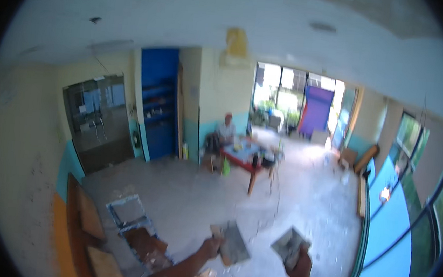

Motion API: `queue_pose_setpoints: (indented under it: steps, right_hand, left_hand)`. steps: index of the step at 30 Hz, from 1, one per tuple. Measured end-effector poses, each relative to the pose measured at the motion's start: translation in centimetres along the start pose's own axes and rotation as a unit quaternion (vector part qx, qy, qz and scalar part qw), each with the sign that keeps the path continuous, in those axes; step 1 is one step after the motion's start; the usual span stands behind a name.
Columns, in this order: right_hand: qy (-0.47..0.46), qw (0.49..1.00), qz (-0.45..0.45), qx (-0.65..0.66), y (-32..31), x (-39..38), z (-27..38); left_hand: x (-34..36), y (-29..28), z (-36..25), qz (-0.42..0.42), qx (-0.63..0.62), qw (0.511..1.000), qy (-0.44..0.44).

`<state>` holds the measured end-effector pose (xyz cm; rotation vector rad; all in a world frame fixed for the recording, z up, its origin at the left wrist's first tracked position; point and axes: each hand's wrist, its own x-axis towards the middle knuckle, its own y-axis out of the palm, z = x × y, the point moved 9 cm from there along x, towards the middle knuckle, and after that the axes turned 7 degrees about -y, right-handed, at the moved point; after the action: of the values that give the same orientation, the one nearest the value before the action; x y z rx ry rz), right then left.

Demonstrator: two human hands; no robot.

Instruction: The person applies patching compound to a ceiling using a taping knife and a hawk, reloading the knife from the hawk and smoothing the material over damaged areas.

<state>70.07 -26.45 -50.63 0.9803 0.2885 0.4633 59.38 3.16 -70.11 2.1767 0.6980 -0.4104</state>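
Observation:
My left hand (212,246) is closed on the edge of a flat, grey, rectangular putty blade (236,244), held out over the floor in the lower middle. To its right, my right hand (301,263) grips a second putty blade (287,244), squarish, with a patch of greyish material on its face. The two blades are apart and tilted. My fingers are partly hidden and a little blurred, so the exact grip on each blade is hard to make out.
A person (226,130) sits behind a red-legged table (253,167) loaded with items. Frames and boards (138,233) lie on the floor at left. Boards (88,214) lean on the left wall. A blue shelf unit (157,107) stands behind; dark cables (404,233) cross at right.

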Motion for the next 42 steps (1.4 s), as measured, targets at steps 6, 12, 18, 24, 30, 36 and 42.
queue_pose_setpoints:
  steps: [6, 12, 18, 24, 30, 36, 42]
  right_hand:
    - [0.069, 0.997, 0.033, -0.013, 5.6, 3.2, -0.2]
    - [0.091, 0.993, 0.025, -0.076, 6.7, 3.1, 0.5]
    - [-0.033, 0.993, -0.005, -0.117, 7.1, 1.8, 0.8]
    - [-0.293, 0.934, 0.016, -0.205, 8.9, 1.5, 3.4]
    - [-0.612, 0.498, 0.307, -0.531, 16.2, -1.7, 2.8]
    - [-0.533, 0.374, 0.467, -0.599, 15.8, -3.3, -0.3]
    - [-0.448, 0.399, 0.333, -0.727, 9.4, -1.7, 2.0]
  left_hand:
    - [-9.9, 11.5, -15.5, 0.091, 0.321, 0.92, 0.205]
    - [-19.8, 22.2, -21.9, 0.202, 0.548, 0.624, 0.519]
    - [-23.4, 22.4, -22.1, 0.154, 0.555, 0.599, 0.557]
    - [-14.4, 13.7, -16.8, 0.04, 0.277, 0.938, 0.206]
    - [-13.5, 15.1, -3.6, 0.244, -0.116, 0.94, -0.209]
    - [-15.8, 16.4, -8.2, 0.119, -0.123, 0.973, -0.158]
    - [-16.0, 17.3, -24.2, 0.136, -0.173, 0.95, 0.222]
